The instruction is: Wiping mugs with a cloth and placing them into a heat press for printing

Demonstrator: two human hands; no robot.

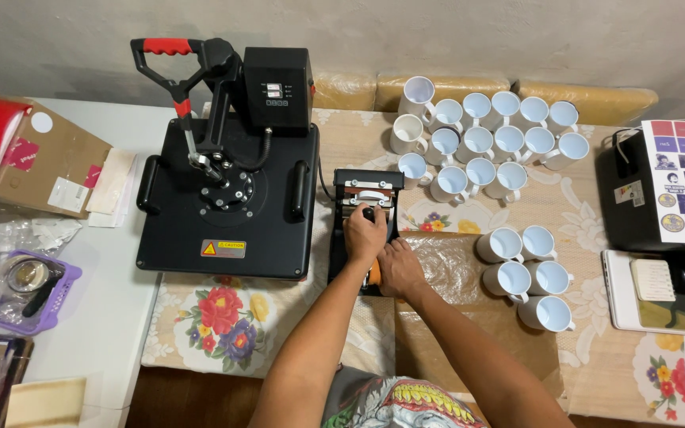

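two hands (382, 250) on one mug press (366, 208), twenty-one white mugs (493, 143) nearby

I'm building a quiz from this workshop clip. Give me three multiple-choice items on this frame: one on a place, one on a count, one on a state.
1. Where does the small mug press stand?
A. Right of the large flat heat press
B. On the laptop
C. Inside the purple basket

2. How many white mugs are in the near group by the right forearm?
A. Two
B. Five
C. Nine

3. What is the left hand doing?
A. Resting flat on the tablecloth
B. Gripping the mug press's black handle
C. Lifting a mug

Answers:
1 A: it sits just beside the right edge of the large flat heat press.
2 B: two, two and one mugs stand there, apart from the bigger cluster.
3 B: its fingers close over the handle, with the right hand close behind on the press.
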